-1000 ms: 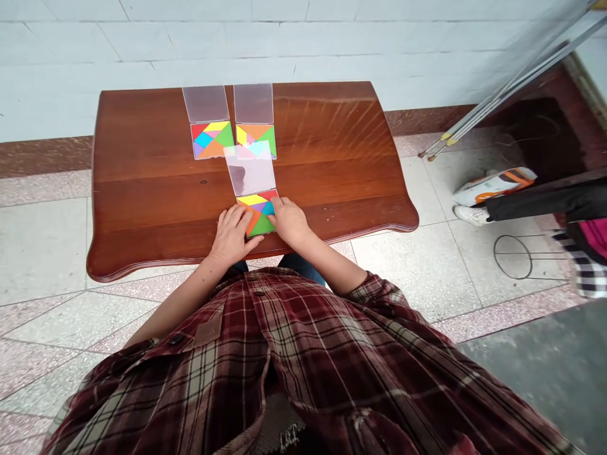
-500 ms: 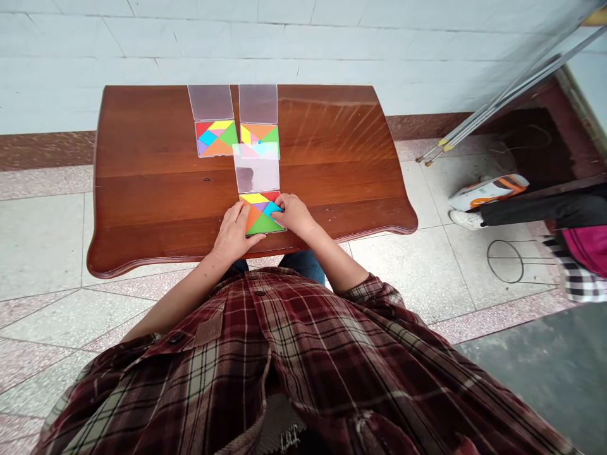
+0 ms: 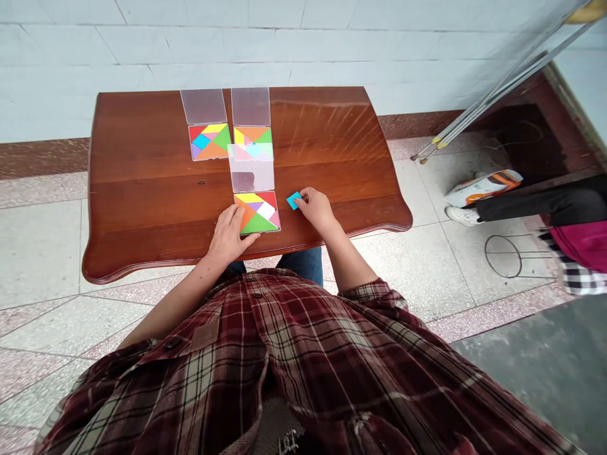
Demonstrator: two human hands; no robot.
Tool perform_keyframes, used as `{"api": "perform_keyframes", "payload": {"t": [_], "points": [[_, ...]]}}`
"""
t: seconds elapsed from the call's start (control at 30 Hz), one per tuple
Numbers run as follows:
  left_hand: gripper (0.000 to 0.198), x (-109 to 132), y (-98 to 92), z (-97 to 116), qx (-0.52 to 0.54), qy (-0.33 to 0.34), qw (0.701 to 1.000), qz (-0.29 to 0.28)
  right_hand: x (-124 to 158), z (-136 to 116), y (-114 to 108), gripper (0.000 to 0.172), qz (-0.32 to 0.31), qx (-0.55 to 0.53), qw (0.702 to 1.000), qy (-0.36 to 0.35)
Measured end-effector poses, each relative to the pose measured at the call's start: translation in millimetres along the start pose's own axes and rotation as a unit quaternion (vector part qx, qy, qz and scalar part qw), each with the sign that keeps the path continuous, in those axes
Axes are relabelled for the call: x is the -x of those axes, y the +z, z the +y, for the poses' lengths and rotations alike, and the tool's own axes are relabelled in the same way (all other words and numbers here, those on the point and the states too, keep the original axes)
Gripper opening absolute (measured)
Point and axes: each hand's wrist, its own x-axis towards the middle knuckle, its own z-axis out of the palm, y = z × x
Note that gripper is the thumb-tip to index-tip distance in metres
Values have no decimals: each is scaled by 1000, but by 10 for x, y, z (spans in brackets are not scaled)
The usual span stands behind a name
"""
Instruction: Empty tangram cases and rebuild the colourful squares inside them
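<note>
My right hand (image 3: 315, 210) pinches a small cyan tangram piece (image 3: 294, 200) between thumb and fingertips, so that grip is closed on the piece. The piece lies just to the left of that hand, flat and close above the dark wooden table (image 3: 332, 139), and just to the right of the multicoloured tangram square (image 3: 257, 212) nearest my body, which is my landmark here. The piece is tilted like a small diamond. Its long axis seems to run from upper right to lower left, though it is too small to be sure, and its leading corner points left toward the square. My right hand is the nearer one to it. My left hand (image 3: 230, 235) lies open on the table, fingers spread, touching the square's lower left edge and holding nothing. A pale patch shows on the square's right side. Directly beyond the square lies a clear plastic sheet (image 3: 251, 167), and farther on are two more tangram squares (image 3: 209, 142).
</note>
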Motion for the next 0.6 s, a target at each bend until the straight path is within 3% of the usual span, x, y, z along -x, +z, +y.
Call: {"api": "perform_keyframes", "payload": {"t": [0.13,0.33,0.6], "points": [[73,17,25,-25,-14,9,1000,6,91,-223,70,26,29,69,995,-59],[66,69,72,-28,-23,17,1000,6,72,-663,350,31,-114,55,970,-207],[55,157,90,55,-38,21,999,21,55,-959,443,37,-156,165,944,-239]]}}
